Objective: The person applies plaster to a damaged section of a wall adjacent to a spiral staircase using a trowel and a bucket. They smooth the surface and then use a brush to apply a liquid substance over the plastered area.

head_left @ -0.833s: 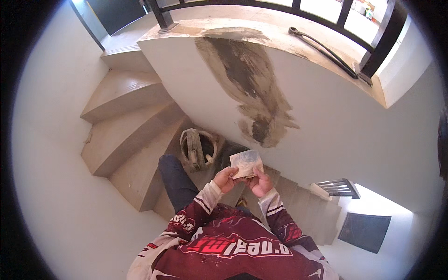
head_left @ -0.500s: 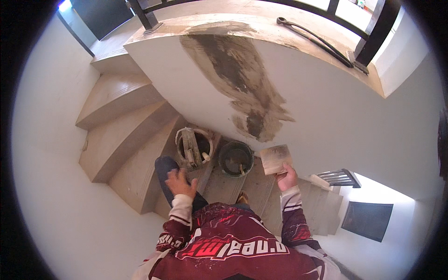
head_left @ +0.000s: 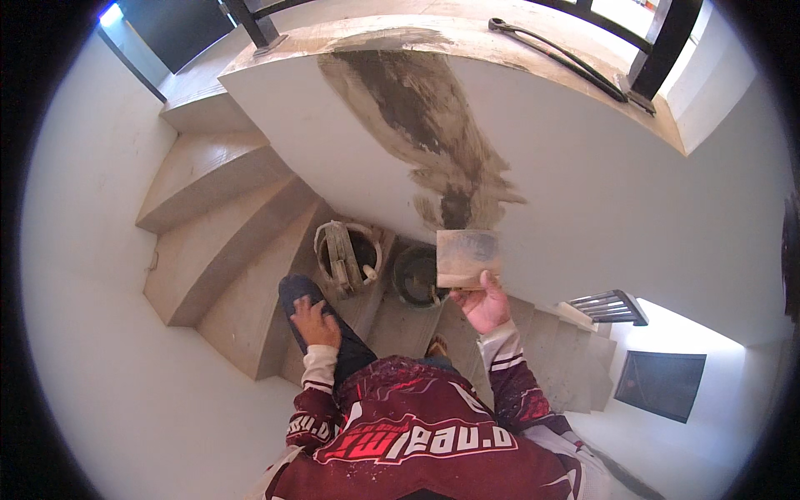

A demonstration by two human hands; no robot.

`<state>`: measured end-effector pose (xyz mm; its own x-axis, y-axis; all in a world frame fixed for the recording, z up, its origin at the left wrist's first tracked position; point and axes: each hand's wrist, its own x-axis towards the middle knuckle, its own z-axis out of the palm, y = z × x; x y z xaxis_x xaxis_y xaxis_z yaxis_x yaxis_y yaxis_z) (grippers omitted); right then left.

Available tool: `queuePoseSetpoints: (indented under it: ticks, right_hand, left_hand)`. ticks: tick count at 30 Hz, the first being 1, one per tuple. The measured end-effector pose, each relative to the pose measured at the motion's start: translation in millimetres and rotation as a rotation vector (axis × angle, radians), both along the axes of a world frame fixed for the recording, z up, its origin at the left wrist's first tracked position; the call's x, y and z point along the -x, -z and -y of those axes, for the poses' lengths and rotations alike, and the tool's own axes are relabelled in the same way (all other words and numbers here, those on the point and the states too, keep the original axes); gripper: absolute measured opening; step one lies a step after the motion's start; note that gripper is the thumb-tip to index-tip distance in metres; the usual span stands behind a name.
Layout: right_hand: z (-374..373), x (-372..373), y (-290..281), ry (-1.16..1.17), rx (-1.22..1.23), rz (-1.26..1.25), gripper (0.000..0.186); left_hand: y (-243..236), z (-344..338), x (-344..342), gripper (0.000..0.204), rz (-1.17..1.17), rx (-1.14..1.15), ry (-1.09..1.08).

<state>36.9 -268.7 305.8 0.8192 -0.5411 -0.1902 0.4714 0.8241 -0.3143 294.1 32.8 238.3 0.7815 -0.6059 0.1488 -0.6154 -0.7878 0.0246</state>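
My right hand (head_left: 483, 307) grips the lower edge of a flat, square, tan piece (head_left: 469, 254) smeared with grey; I cannot tell its material. It is held up before the white wall (head_left: 575, 192), just below a patch of wet grey-brown mortar (head_left: 417, 108), and overlaps the patch's lower end in view. Resting on my bent left leg (head_left: 297, 292), my left hand (head_left: 315, 323) is open with its fingers apart and empty. A dark bucket (head_left: 406, 279) stands behind the square piece, partly hidden by it.
Left of the dark bucket is a pale-rimmed bucket (head_left: 375, 243) with a mortar-crusted wooden tool (head_left: 339, 250) across it. Winding stairs (head_left: 225, 217) climb at left; lower steps (head_left: 558, 354) descend at right. A long-handled metal tool (head_left: 558, 58) lies on the ledge beside the dark railing (head_left: 667, 50).
My right hand has moved left with the square piece, raising and turning it more upright, and it now covers part of the dark bucket. My left hand has slid slightly along the leg.
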Motion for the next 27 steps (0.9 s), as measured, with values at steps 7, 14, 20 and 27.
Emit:
queuePoseSetpoints:
  ticks: [7,14,20,27]
  right_hand:
    - [-68,-40,41,-0.095,-0.217,-0.08,0.036]
    - [-96,-15,20,-0.09,-0.214,-0.272,0.038]
    - [-94,-2,18,-0.143,-0.133,-0.282,0.041]
    - [-77,16,73,-0.29,0.163,-0.623,0.045]
  left_hand:
    - [-16,132,122,0.06,-1.338,1.116,0.211]
    - [-36,160,159,0.033,-1.285,1.274,-0.165]
    - [-55,165,155,0.031,-1.296,1.215,-0.041]
    - [-28,174,114,0.027,-1.204,1.342,-0.165]
